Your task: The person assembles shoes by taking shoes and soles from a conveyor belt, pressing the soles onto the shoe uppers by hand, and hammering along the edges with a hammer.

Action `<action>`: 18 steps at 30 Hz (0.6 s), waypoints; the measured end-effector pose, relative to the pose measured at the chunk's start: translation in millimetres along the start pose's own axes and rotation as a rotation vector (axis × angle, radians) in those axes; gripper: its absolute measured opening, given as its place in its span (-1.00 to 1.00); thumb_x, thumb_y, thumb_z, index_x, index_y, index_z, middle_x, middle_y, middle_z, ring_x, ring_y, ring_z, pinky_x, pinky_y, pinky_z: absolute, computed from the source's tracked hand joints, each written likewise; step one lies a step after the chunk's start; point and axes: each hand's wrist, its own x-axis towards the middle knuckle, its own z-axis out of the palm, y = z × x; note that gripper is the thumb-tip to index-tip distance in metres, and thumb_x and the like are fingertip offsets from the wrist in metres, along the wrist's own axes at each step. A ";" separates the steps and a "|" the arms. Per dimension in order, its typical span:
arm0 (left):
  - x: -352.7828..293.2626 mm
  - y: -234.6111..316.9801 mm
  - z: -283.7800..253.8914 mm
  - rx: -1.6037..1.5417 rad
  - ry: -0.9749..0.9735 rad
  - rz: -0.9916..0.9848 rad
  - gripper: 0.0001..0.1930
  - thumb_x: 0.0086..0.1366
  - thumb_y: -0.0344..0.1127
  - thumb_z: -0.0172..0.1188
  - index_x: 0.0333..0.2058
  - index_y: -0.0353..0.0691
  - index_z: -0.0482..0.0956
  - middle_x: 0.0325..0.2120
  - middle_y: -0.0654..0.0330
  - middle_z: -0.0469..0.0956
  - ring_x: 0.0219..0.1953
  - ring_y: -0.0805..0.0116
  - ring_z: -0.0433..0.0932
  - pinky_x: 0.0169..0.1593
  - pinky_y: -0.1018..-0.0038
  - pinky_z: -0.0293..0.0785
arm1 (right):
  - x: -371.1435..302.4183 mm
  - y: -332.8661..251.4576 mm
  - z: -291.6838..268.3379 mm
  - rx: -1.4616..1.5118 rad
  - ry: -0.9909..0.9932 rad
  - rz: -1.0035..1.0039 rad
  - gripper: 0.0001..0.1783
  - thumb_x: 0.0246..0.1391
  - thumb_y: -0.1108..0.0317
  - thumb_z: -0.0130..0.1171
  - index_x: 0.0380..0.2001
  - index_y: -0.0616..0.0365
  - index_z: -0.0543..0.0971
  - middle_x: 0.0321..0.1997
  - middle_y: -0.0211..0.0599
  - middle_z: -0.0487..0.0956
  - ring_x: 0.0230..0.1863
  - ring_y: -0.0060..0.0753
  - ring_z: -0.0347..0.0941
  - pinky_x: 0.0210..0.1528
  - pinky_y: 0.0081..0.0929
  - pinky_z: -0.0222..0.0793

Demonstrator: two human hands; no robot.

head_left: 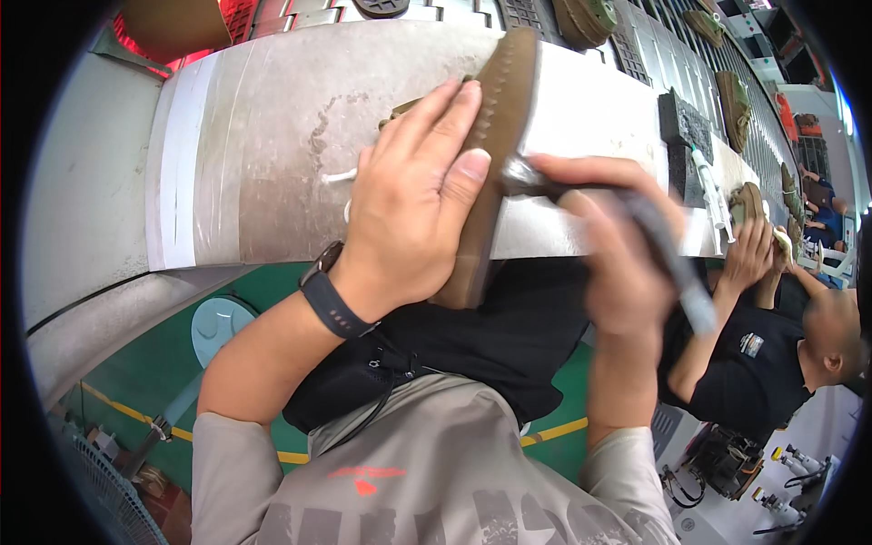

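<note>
Head view, the sole view.

Item: one brown shoe [518,77], tilted on its side near the front edge of the worktop [282,109], sole turned to the right, lower end reaching past the edge. A white lace [341,176] shows beside it.

Left hand [409,200]: fingers nearly straight, close together, laid over the upper with the thumb by the sole's edge; has hold of the shoe.

Right hand [627,241]: blurred; fingers closed around the dark handle of a hammer-like tool [672,259], its metal head at the sole, contact uncertain.

Condition of work: judged under way on this shoe. Done, by appearance: sole and upper already together, a row of stitch-like marks along the sidewall. Left, by judgement: further tool work at the sole; how much of it has been treated cannot be told. The underside and the far side are hidden.

Adjacent: dark block [683,127] and white tube-like object [713,195] on the right; further shoes [586,20] on the line beyond, their stage unclear; a co-worker's hand [749,254] at another shoe [749,202].
</note>
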 end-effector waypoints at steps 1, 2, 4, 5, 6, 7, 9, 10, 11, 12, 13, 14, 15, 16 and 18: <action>3.0 -12.1 0.1 -0.056 0.052 0.016 -0.48 0.58 -0.17 0.08 0.36 -0.37 0.47 0.29 -0.24 0.49 0.25 -0.19 0.52 0.32 0.07 0.38 | 3.1 -6.9 9.6 -0.064 0.006 0.016 -0.72 0.24 0.41 0.30 -0.06 0.40 0.70 -0.13 -0.09 0.77 -0.10 -0.46 0.68 0.02 -0.53 0.55; 3.8 -11.8 0.6 -0.057 0.051 0.014 -0.48 0.58 -0.17 0.08 0.36 -0.37 0.47 0.29 -0.24 0.49 0.25 -0.19 0.52 0.32 0.07 0.38 | 6.8 -15.7 15.9 -0.124 0.014 0.032 -0.68 0.22 0.40 0.26 -0.05 0.44 0.69 -0.04 -0.01 0.78 -0.01 -0.35 0.69 0.15 -0.47 0.54; 4.4 -9.3 2.7 -0.005 0.033 0.016 -0.49 0.58 -0.18 0.08 0.36 -0.35 0.49 0.29 -0.21 0.50 0.26 -0.16 0.51 0.31 0.08 0.37 | 10.8 -16.8 11.8 -0.126 -0.020 0.053 -0.69 0.21 0.45 0.26 -0.05 0.44 0.68 -0.03 -0.01 0.78 -0.01 -0.37 0.69 0.16 -0.46 0.54; 4.6 -8.0 2.5 -0.009 0.031 0.020 -0.49 0.58 -0.18 0.08 0.36 -0.35 0.49 0.29 -0.21 0.50 0.26 -0.16 0.51 0.31 0.08 0.37 | 13.1 -17.4 9.1 -0.128 -0.052 0.066 -0.71 0.19 0.50 0.27 -0.05 0.44 0.68 -0.03 -0.01 0.78 -0.02 -0.38 0.68 0.16 -0.46 0.53; 4.0 -7.0 2.5 0.004 0.032 0.008 -0.50 0.58 -0.19 0.08 0.35 -0.35 0.49 0.28 -0.21 0.50 0.25 -0.16 0.50 0.32 0.09 0.37 | 14.1 -13.5 6.2 -0.008 -0.024 0.111 -0.77 0.23 0.50 0.38 -0.06 0.35 0.71 -0.25 -0.28 0.78 -0.23 -0.63 0.66 -0.15 -0.62 0.55; 3.7 -6.9 2.5 0.017 0.033 -0.004 -0.50 0.58 -0.19 0.08 0.35 -0.35 0.49 0.27 -0.21 0.51 0.25 -0.15 0.50 0.32 0.09 0.37 | 11.0 -9.2 3.9 0.109 0.026 0.146 -0.77 0.25 0.51 0.34 -0.05 0.37 0.70 -0.18 -0.21 0.78 -0.18 -0.56 0.67 -0.09 -0.59 0.57; 2.5 -10.4 4.5 -0.010 0.050 0.005 -0.50 0.57 -0.20 0.08 0.35 -0.35 0.49 0.26 -0.21 0.51 0.24 -0.16 0.51 0.31 0.09 0.37 | -0.8 -5.7 -6.9 0.295 0.072 0.202 -0.75 0.29 0.49 0.27 -0.04 0.44 0.67 0.00 -0.02 0.76 0.00 -0.39 0.70 0.09 -0.48 0.60; 2.7 -10.8 5.8 -0.032 0.066 0.017 -0.50 0.57 -0.20 0.08 0.35 -0.35 0.49 0.26 -0.21 0.51 0.23 -0.16 0.51 0.31 0.08 0.37 | -10.6 -13.6 -8.8 0.414 0.158 0.234 -0.74 0.25 0.53 0.29 -0.04 0.45 0.67 0.01 0.00 0.76 0.02 -0.35 0.71 0.14 -0.44 0.60; 3.6 -8.9 6.7 -0.037 0.062 0.011 -0.50 0.57 -0.20 0.08 0.35 -0.35 0.49 0.26 -0.21 0.51 0.23 -0.16 0.51 0.31 0.08 0.37 | -13.7 -9.9 -2.0 0.268 0.079 0.150 -0.74 0.22 0.53 0.32 -0.04 0.43 0.67 0.02 0.00 0.76 0.01 -0.34 0.71 0.13 -0.44 0.60; 5.9 -5.7 8.3 -0.011 0.080 0.032 -0.50 0.56 -0.20 0.08 0.35 -0.35 0.50 0.26 -0.20 0.51 0.24 -0.17 0.51 0.31 0.08 0.38 | -16.2 -7.4 8.1 0.124 0.000 0.065 -0.74 0.20 0.54 0.34 -0.05 0.42 0.68 0.02 0.01 0.76 0.00 -0.33 0.72 0.12 -0.43 0.61; 7.1 -3.2 9.8 0.015 0.098 0.055 -0.50 0.56 -0.20 0.09 0.35 -0.35 0.50 0.27 -0.20 0.51 0.24 -0.17 0.50 0.30 0.08 0.38 | -17.8 -16.4 10.7 -0.036 -0.009 0.018 -0.76 0.16 0.54 0.40 -0.10 0.36 0.70 -0.02 -0.02 0.78 -0.06 -0.38 0.74 0.06 -0.47 0.62; 10.5 -3.8 11.7 0.010 0.096 0.061 -0.50 0.56 -0.20 0.09 0.35 -0.35 0.50 0.27 -0.20 0.51 0.24 -0.17 0.50 0.30 0.08 0.38 | -8.9 -20.1 11.2 -0.221 -0.029 -0.122 -0.80 0.15 0.50 0.43 -0.16 0.31 0.72 -0.17 -0.11 0.80 -0.17 -0.51 0.72 -0.06 -0.52 0.61; 8.1 -5.8 10.3 0.024 0.092 0.052 -0.50 0.56 -0.20 0.09 0.34 -0.35 0.50 0.27 -0.20 0.51 0.24 -0.18 0.50 0.31 0.08 0.38 | -4.2 -29.5 11.9 -0.232 -0.103 0.018 -0.75 0.15 0.49 0.38 -0.11 0.37 0.70 -0.09 -0.03 0.78 -0.06 -0.41 0.71 0.07 -0.46 0.57; 5.1 -7.3 8.5 0.038 0.089 0.043 -0.50 0.56 -0.20 0.09 0.34 -0.35 0.51 0.27 -0.20 0.51 0.24 -0.18 0.50 0.31 0.08 0.37 | 0.4 -39.2 11.0 -0.242 -0.177 0.156 -0.69 0.14 0.48 0.33 -0.06 0.42 0.69 -0.01 0.04 0.77 0.05 -0.31 0.70 0.21 -0.39 0.53; 3.3 -9.3 8.3 0.032 0.086 0.041 -0.50 0.56 -0.19 0.09 0.33 -0.35 0.51 0.26 -0.20 0.52 0.23 -0.18 0.51 0.30 0.07 0.38 | 9.4 -25.3 7.7 0.051 -0.081 0.250 -0.80 0.21 0.46 0.39 -0.12 0.30 0.72 -0.32 -0.30 0.77 -0.28 -0.63 0.66 -0.20 -0.59 0.56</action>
